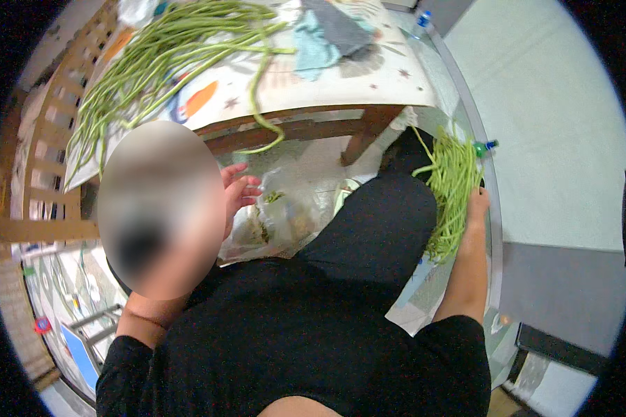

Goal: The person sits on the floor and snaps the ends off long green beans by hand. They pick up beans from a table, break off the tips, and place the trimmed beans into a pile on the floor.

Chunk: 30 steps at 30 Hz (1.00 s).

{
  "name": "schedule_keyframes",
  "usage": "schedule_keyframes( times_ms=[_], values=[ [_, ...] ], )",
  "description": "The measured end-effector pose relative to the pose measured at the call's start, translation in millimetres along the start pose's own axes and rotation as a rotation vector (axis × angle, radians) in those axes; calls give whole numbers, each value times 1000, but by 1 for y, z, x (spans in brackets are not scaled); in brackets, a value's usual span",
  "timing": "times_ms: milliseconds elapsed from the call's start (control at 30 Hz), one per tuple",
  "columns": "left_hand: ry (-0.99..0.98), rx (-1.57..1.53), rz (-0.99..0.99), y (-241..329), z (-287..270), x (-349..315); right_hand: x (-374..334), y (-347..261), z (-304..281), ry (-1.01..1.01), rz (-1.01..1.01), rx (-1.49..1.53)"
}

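Note:
Long green beans (177, 45) lie in a heap across the cloth on the table, and one bean hangs over its front edge. My right hand (478, 201) is closed at the side of a thick bunch of long beans (452, 187), beyond my right knee. Most of its fingers are hidden behind the bunch. My left hand (238, 189) is held in front of me below the table edge, fingers apart and nothing in them. A blurred patch covers part of that arm. Beside the left hand, a clear plastic bag (285, 215) with green scraps sits low down.
The table (389, 87) has a patterned white cloth, with grey and light blue cloths (320, 45) on it. A wooden railing (49, 139) runs along the left. A bottle (421, 24) stands at the back right; a green bottle (485, 147) is by the wall.

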<state>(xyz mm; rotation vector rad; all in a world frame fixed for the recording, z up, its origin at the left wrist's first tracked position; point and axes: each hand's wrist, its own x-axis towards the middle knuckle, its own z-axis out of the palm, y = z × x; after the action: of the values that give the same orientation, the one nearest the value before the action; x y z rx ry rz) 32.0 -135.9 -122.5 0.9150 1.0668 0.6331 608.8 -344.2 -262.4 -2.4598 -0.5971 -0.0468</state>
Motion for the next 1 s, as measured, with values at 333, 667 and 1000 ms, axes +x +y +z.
schedule_keyframes(
  times_ms=[333, 667, 1000],
  values=[
    [134, 389, 334, -4, -21, 31, -168, -332, -60, -692, -420, 680],
    [-344, 420, 246, -6, -18, -26, -256, -413, -8, -1300, -456, 881],
    [-490, 665, 317, -29, -36, -52, -254, -469, 1, -1509, 182, 1246]
  ],
)
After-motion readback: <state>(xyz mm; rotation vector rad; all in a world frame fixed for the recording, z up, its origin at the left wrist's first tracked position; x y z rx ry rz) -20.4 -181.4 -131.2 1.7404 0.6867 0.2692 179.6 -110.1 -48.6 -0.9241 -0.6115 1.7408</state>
